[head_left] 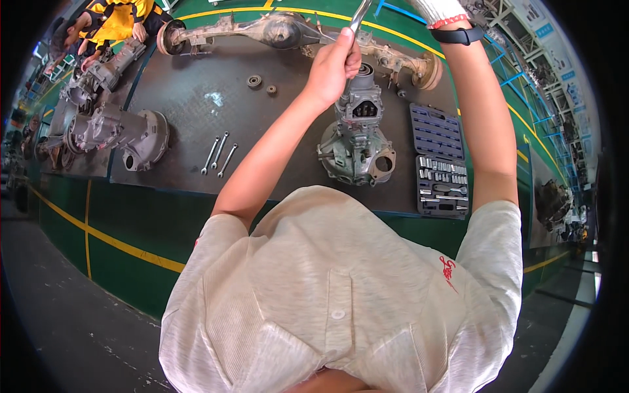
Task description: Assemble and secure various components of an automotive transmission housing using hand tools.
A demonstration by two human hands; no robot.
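Observation:
My bare left hand (335,65) is closed round a shiny metal bar (358,14), held above the far end of a gearbox (354,147). The bar's upper end runs out of the head view. Wearing a white knit glove with a red cuff, my right hand (438,10) is raised at the top edge; its fingers are cut off by the frame. The grey gearbox stands on the dark metal table (190,92), its bell-shaped housing toward me. A round bearing (365,69) shows at its top, just below my left hand.
An open socket set case (440,157) lies to the right. Several wrenches (219,155), a ring gear (253,81) and a small gear (271,90) lie left. A dirty axle (282,31) spans the back. Another gearbox (124,134) sits left; a person in yellow (111,23) works beyond.

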